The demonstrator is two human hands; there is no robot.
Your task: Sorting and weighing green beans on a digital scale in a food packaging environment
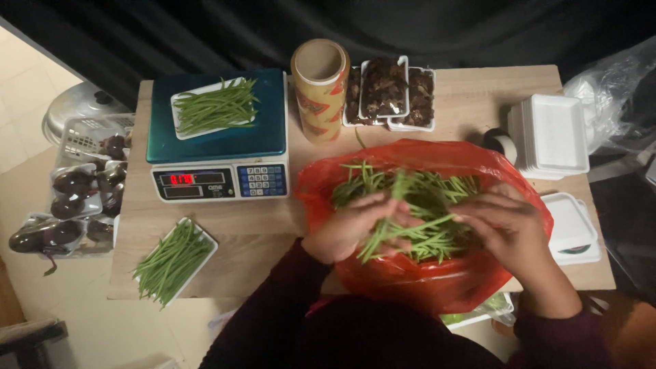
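Both my hands are inside an open red plastic bag [437,277] full of long green stalks [427,195]. My left hand [352,229] grips a bunch of the stalks that slants across the bag's middle. My right hand [502,222] holds the other end of the same bunch, fingers curled around it. On the blue scale [219,140] at the back left sits a white tray of green stalks [215,107]. Another white tray of stalks [172,260] lies at the table's front left edge.
A roll of cling film [320,89] stands beside the scale, with trays of dark dried mushrooms [386,92] behind the bag. A stack of empty white foam trays [552,135] sits at the right. Wrapped aubergines [68,205] lie in a basket left of the wooden table [471,96].
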